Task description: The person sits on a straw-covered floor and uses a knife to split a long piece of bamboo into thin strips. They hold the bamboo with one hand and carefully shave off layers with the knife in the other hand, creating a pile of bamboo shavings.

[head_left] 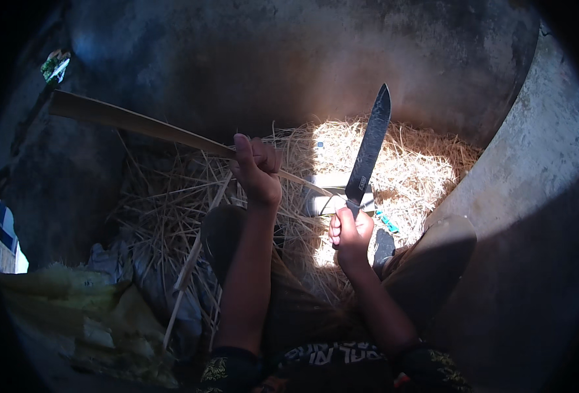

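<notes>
My left hand (258,169) is closed around a long, flat, tan strip (139,124) that looks like split bamboo. Its broad end reaches far out to the left, and a thinner length shows past my fist toward the right. In my right hand (353,236) is a large knife (370,144), gripped by the handle. The dark blade points up and away, tilted slightly right. The right end of the strip comes close to the base of the blade; whether they touch I cannot tell.
Thin shavings (427,157) cover the ground between and beyond my legs, brightly sunlit on the right. A pale block-like piece (322,203) lies among them, with a small turquoise object (387,221) nearby. Yellowish sheeting (73,308) lies at lower left. A concrete wall (289,65) curves around.
</notes>
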A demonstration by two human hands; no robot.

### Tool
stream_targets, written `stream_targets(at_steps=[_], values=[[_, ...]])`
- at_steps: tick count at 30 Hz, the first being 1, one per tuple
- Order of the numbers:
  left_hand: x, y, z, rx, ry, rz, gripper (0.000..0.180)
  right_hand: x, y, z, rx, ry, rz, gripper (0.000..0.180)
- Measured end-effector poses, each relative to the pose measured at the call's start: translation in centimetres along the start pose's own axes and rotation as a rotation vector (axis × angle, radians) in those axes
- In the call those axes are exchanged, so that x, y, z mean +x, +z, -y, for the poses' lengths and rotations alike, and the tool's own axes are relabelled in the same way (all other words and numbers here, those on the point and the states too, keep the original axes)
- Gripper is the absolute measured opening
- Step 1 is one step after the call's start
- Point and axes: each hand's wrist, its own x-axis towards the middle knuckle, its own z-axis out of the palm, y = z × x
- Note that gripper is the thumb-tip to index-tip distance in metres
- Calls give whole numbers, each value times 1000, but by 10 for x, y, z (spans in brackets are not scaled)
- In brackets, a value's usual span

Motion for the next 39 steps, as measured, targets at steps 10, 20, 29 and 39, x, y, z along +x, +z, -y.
stream_targets(at_steps=[10, 20, 29, 39], values=[[-4, 15, 12, 65, 50, 121, 68, 47, -106, -183, -1011, 267, -399, 49], [4, 8, -4, -45, 125, 109, 72, 36, -22, -37, -127, -43, -144, 25], [0, 3, 6, -35, 27, -2, 74, 0, 7, 0, -83, -284, -25, 21], [1, 8, -8, 97, -24, 123, 74, 5, 29, 27, -149, -448, -147, 29]])
